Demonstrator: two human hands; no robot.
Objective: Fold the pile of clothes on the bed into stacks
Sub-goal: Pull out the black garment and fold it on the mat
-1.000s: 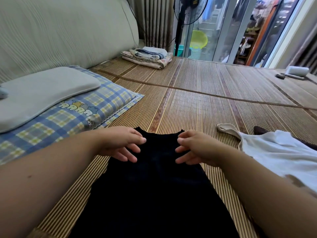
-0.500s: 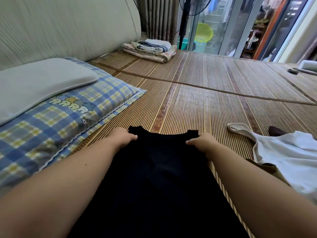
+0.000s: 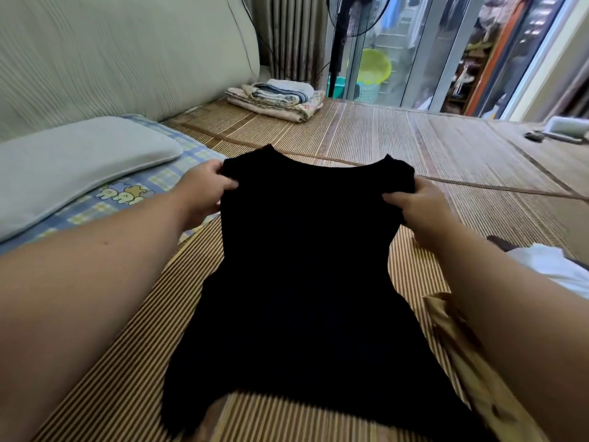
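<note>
Holding up black top by both shoulders over near part of bamboo mat, neckline toward mat's far side, hem trailing toward mat's near edge (contact w/ mat surface hard to judge through blur). Pinched at one shoulder by left hand, thumb across front of cloth, fingers hidden behind; pinched likewise at other shoulder by right hand. Stretched roughly flat btwn the two grips, not yet folded.

Done so far, judging by layout: one folded stack at mat's far-left corner, several items, exact count unclear (possibly from this same pile).

Left to do: this top, plus white garment and tan garment lying loose at mat's near-right side, partly behind right forearm.

Est. progress: somewhere mid-task, w/ at least three pieces unfolded. Probable current step: shaking out top or laying it flat on mat before first fold.
</note>
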